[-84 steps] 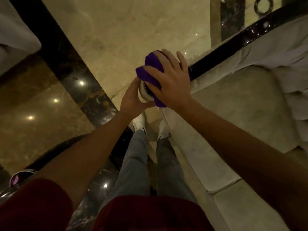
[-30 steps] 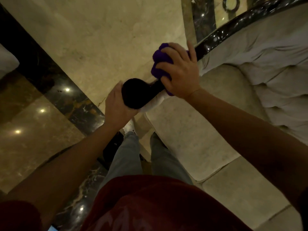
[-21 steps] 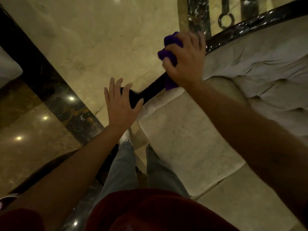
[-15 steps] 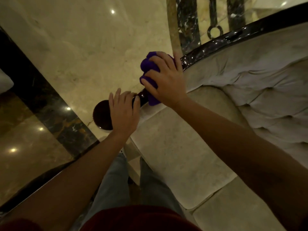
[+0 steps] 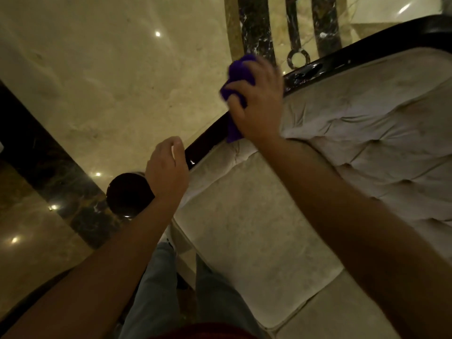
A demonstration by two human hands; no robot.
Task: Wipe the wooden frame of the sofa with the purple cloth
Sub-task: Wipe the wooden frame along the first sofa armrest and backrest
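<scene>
The sofa's dark glossy wooden frame [image 5: 347, 62] runs along the top of the backrest and down the arm to a round scroll end [image 5: 127, 194]. My right hand [image 5: 259, 104] is shut on the bunched purple cloth [image 5: 238, 77] and presses it onto the rail where the arm bends into the back. My left hand [image 5: 167, 167] rests on the arm rail just above the scroll end, fingers curled loosely over the wood, holding nothing else.
Cream tufted back padding [image 5: 367, 133] and seat cushions [image 5: 256, 228] lie right of the rail. Polished marble floor [image 5: 110, 81] with dark inlaid bands [image 5: 49, 172] spreads to the left. My legs in grey trousers [image 5: 156, 289] stand against the sofa's end.
My right hand has slid the purple cloth further up the rail toward the backrest. My left hand has shifted slightly up the arm, uncovering more of the scroll end.
</scene>
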